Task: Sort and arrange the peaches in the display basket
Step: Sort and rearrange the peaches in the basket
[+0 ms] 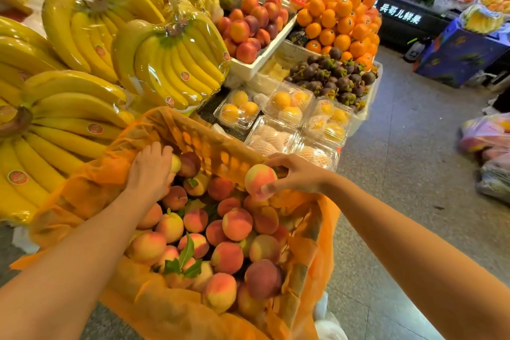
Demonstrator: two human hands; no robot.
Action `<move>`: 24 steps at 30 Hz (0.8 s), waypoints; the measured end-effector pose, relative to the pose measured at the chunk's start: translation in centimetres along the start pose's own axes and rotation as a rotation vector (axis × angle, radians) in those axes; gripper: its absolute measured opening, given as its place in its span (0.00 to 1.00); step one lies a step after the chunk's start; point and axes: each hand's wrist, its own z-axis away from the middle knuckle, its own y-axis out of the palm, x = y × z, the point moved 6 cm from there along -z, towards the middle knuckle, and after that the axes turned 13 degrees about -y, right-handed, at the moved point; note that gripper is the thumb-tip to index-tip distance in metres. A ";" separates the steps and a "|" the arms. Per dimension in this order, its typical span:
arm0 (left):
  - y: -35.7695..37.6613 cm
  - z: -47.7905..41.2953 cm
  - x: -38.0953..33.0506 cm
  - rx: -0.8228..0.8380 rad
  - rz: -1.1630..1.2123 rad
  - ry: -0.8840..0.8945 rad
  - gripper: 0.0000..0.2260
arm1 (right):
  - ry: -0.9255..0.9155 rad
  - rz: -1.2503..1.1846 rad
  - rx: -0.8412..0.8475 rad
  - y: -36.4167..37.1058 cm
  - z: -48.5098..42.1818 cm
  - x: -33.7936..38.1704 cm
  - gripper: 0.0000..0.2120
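Thumb and fingertips of the right hand (295, 176) pinch one peach (260, 181) just above the right side of the orange-lined basket (328, 218), which is heaped with peaches (237, 223). At its far left corner the left hand (150, 171) lies palm down on the fruit; whether it grips any cannot be told. Beyond lie bananas (171, 69) and clear boxes (288, 103).
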 end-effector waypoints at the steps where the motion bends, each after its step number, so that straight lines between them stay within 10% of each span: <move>1: -0.1 0.4 0.2 0.024 0.153 -0.019 0.23 | -0.002 0.008 0.000 -0.1 0.0 0.0 0.26; 12: -3.6 6.3 -2.5 0.656 1.515 -0.260 0.19 | -0.038 -0.017 0.032 -0.3 0.4 2.1 0.24; 18: -4.1 8.8 -4.0 0.910 1.817 -0.299 0.38 | -0.123 -0.039 -0.093 -0.1 1.2 2.9 0.24; 24: -4.6 10.8 -5.7 0.991 1.898 -0.369 0.35 | -0.153 -0.094 -0.139 0.5 2.5 3.0 0.27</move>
